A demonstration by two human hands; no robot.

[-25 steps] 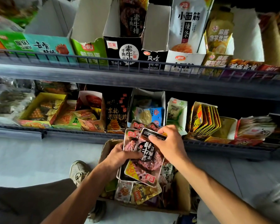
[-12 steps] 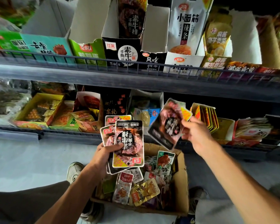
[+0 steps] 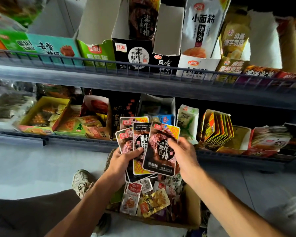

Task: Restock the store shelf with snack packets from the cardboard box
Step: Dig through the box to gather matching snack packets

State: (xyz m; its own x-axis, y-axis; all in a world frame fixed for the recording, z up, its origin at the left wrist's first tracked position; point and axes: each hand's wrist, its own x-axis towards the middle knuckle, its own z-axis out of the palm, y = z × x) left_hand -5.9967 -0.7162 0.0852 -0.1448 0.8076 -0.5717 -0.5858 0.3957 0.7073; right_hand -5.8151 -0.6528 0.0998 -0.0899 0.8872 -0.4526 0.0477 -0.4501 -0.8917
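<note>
Head view: my right hand (image 3: 181, 151) has brought its black packet (image 3: 161, 149) back onto the fan of packets (image 3: 135, 141) gripped under my left hand (image 3: 121, 161) thumb, above the cardboard box (image 3: 192, 209); shelving comes next.

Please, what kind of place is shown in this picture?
Most likely a small shop's snack aisle: wire-fronted shelves carry open display cartons, and a cardboard box of loose packets sits on the floor.

Below me a pale tiled floor (image 3: 32, 168) runs under the racks. My beige sneaker (image 3: 81, 181) is planted on it, left of where I work, and my dark trouser leg (image 3: 24, 216) fills the lower left corner
</note>
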